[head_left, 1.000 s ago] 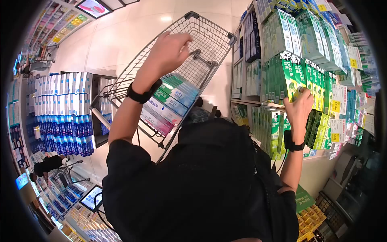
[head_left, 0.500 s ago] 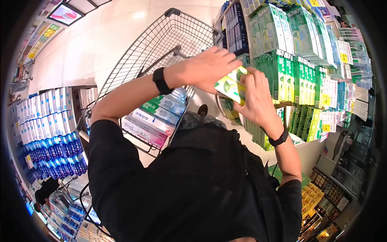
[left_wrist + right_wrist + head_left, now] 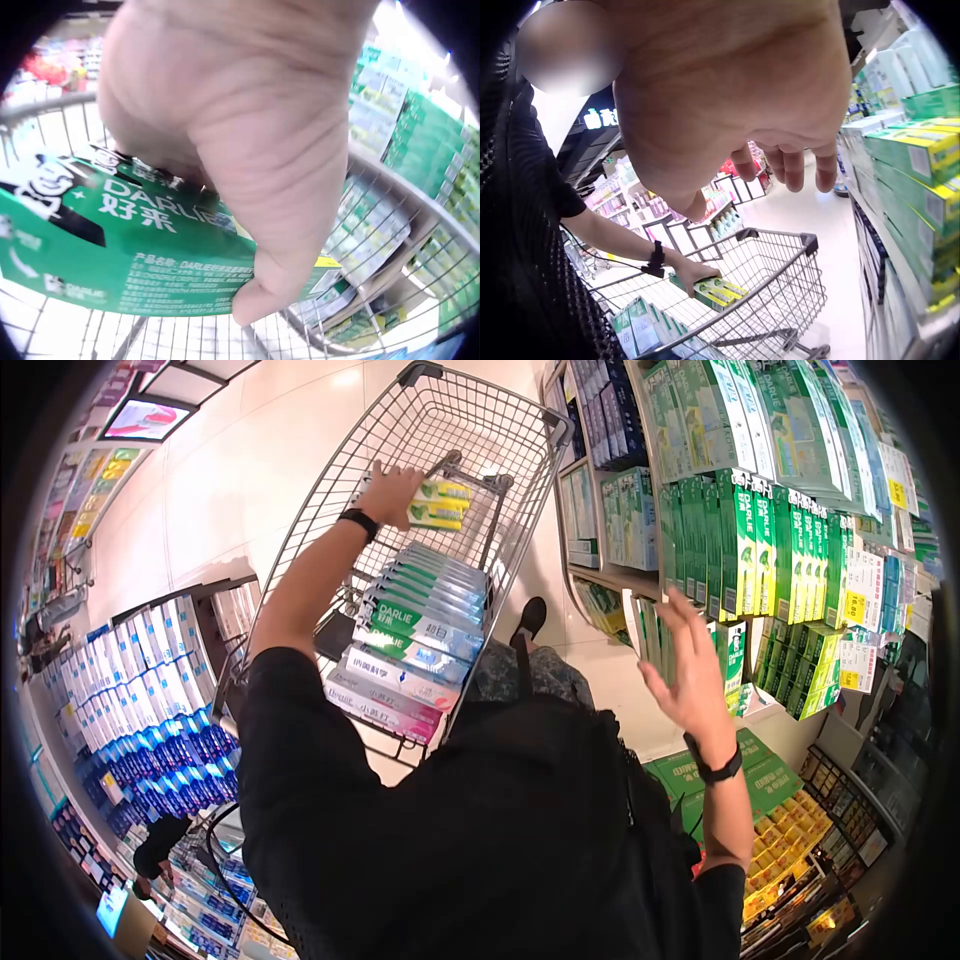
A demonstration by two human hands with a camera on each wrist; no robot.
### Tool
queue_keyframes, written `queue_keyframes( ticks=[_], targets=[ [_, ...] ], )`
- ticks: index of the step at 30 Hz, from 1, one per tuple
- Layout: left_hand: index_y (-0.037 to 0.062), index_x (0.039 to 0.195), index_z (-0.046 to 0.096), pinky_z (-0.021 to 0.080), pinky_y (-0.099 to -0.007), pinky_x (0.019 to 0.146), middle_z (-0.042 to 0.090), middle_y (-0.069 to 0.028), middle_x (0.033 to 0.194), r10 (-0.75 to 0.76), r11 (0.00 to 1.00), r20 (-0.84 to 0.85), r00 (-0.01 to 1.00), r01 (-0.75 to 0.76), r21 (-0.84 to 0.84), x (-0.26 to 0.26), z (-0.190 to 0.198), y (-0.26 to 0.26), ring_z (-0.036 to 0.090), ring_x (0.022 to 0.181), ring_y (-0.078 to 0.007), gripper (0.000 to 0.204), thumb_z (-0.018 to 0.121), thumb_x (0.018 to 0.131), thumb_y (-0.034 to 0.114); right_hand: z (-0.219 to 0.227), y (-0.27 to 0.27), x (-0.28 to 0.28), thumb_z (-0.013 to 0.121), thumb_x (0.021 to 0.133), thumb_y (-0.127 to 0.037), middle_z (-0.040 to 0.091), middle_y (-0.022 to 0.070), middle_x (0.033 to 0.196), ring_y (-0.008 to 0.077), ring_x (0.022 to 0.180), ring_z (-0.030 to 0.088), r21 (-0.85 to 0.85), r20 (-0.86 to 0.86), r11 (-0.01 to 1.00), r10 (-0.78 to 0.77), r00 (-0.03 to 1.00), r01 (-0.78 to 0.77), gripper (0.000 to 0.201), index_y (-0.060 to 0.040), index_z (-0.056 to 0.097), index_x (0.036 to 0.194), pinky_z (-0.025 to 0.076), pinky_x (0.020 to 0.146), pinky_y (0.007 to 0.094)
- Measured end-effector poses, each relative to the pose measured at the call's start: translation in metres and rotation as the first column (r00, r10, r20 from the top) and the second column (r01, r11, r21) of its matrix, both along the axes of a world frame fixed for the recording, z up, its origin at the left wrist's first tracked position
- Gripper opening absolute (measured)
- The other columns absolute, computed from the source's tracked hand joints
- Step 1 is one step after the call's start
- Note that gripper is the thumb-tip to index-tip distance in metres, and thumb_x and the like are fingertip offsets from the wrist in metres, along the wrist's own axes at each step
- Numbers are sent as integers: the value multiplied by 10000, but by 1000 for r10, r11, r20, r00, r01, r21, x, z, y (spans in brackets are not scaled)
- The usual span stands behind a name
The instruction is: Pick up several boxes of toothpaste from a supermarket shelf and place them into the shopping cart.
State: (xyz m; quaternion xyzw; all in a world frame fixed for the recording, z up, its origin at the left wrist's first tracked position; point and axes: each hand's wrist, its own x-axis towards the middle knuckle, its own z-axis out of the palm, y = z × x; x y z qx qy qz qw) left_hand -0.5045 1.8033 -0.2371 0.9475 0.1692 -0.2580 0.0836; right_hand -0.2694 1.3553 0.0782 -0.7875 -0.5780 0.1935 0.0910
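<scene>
My left hand (image 3: 392,495) grips a pair of green-and-yellow Darlie toothpaste boxes (image 3: 440,506) inside the wire shopping cart (image 3: 330,490). In the left wrist view the thumb presses against the printed green side of the boxes (image 3: 165,247), above the wire mesh; the other fingers are mostly hidden behind the hand. Behind the held boxes, a row of toothpaste boxes (image 3: 430,622) in green, blue, white and pink lies in the cart. My right hand (image 3: 690,680) is raised beside the shelf, fingers extended and apart, holding nothing.
On the right stands a shelf stacked with green toothpaste boxes (image 3: 745,545) and price tags (image 3: 862,590). White and blue boxes (image 3: 130,700) are piled at left. Yellow packs (image 3: 790,840) and green cartons (image 3: 760,775) sit low at right. Another person (image 3: 160,850) is at lower left.
The right hand took boxes off the shelf, and both hands met on them. The left hand has since carried them left into the cart, while the right hand let go and moved back right.
</scene>
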Motion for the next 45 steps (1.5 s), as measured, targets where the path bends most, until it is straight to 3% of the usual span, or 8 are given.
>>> queue_keyframes(
  ticks=[8, 21, 25, 27, 31, 33, 40, 45],
  targets=[
    [152, 1628, 419, 256, -834, 1221, 568, -46, 1523, -105, 983, -189, 976, 131, 127, 49, -142, -69, 550, 1430, -283, 1145, 982, 661, 393, -22, -41, 1, 828, 847, -66, 514, 287, 1592, 507, 1400, 554, -140, -80, 965, -233, 969, 220, 742, 7, 527, 1522, 483, 1169, 528],
    [161, 1672, 269, 378, -865, 1147, 471, -23, 1610, 5, 1000, -230, 973, -6, -4, 56, -194, -112, 486, 1510, -321, 1171, 984, 769, 371, -48, -57, -23, 823, 856, -84, 529, 253, 1593, 484, 1422, 555, -263, -138, 908, -370, 919, 326, 700, -11, 555, 1499, 484, 1177, 530],
    [53, 1596, 469, 424, -621, 1243, 563, -175, 1571, 72, 891, 81, 994, -28, -454, 98, -257, -94, 503, 1485, -428, 1031, 948, 778, 457, -37, -66, -8, 821, 859, -91, 586, 231, 1529, 457, 1384, 585, -223, -58, 905, -384, 922, 363, 647, -15, 592, 1460, 497, 1155, 506],
    [-26, 1559, 504, 457, -497, 1231, 560, -286, 1565, 147, 881, 84, 986, -92, -465, 71, -270, -76, 501, 1484, -474, 1042, 937, 774, 506, -46, -62, 5, 798, 867, -76, 675, 200, 1314, 420, 1189, 655, -108, -47, 935, -344, 938, 338, 522, -13, 644, 1362, 534, 1025, 488],
    [-83, 1469, 587, 494, -527, 1163, 655, -314, 1436, 299, 782, 40, 954, -221, -583, 60, -192, -35, 615, 1372, -471, 796, 774, 939, 482, -39, -53, 49, 748, 863, -26, 632, 182, 1110, 400, 1009, 617, 360, 265, 869, -445, 855, 341, 423, -2, 656, 1275, 505, 913, 495],
    [-78, 1408, 635, 520, -505, 1121, 713, -306, 1345, 334, 783, 54, 941, -245, -572, 76, -138, -18, 665, 1313, -458, 680, 713, 994, 455, -22, -44, 81, 766, 857, -37, 605, 210, 1273, 416, 1208, 572, 456, 422, 825, -532, 734, 335, 483, -13, 638, 1322, 454, 1032, 516],
    [-24, 1404, 646, 580, -436, 1014, 749, -246, 1300, 534, 690, 130, 835, -342, -638, 61, -12, -22, 742, 1175, -357, 544, 719, 1045, 377, -38, -44, 189, 782, 958, -371, 514, 345, 1547, 491, 1451, 500, 355, 662, 805, -576, 480, 476, 765, 54, 508, 1531, 434, 1167, 567],
    [-25, 1402, 632, 583, -408, 994, 768, -187, 1204, 556, 649, 137, 820, -325, -688, 69, 74, -69, 749, 1104, -312, 516, 703, 1060, 355, -30, -28, 211, 829, 920, -383, 652, 219, 1207, 392, 1170, 633, 412, 624, 782, -616, 481, 467, 671, 41, 582, 1379, 511, 958, 505]
  ],
)
